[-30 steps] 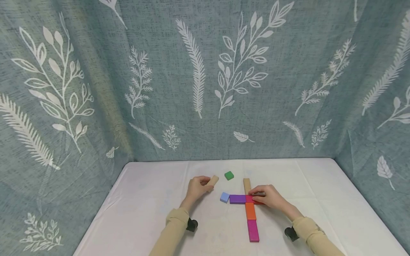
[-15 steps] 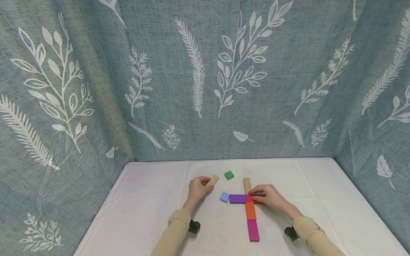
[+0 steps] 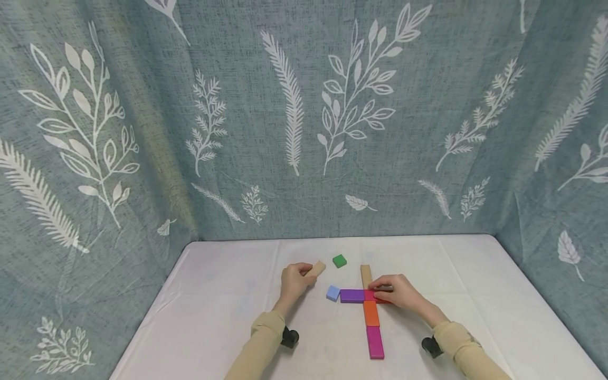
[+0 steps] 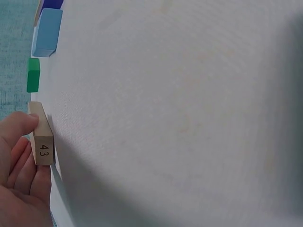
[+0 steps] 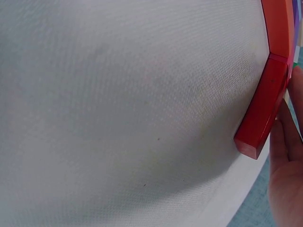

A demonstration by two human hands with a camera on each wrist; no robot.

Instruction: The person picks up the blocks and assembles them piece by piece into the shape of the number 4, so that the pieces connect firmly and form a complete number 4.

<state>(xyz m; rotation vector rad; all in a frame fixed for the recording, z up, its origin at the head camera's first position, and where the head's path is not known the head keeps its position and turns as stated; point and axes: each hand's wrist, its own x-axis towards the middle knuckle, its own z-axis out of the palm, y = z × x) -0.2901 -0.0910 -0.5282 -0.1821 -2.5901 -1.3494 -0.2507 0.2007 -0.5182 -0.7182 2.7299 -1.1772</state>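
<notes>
A plain wooden block (image 3: 315, 269) is held by my left hand (image 3: 293, 279) between thumb and fingers; in the left wrist view its end reads 43. A green block (image 3: 339, 261) lies beyond it, and a light blue block (image 3: 333, 293) is nearer. My right hand (image 3: 401, 291) has its thumb and fingertips at the pinkish-red block (image 3: 369, 295) in the middle of a cross of blocks, seeming to pinch it. The cross has a purple block (image 3: 352, 296) on its left, another wooden block (image 3: 366, 275) beyond, an orange block (image 3: 371, 313) nearer, and a red block (image 5: 262, 106), partly hidden under the right hand.
A magenta block (image 3: 375, 343) extends the cross's near arm. All the blocks lie on a white-covered table (image 3: 214, 301). Behind and at both sides hangs a blue-green curtain (image 3: 237, 132) with white leaf prints.
My left wrist and forearm have shifted slightly to the right, while the left hand keeps its grip on the wooden block. The right hand and the other blocks stay put.
</notes>
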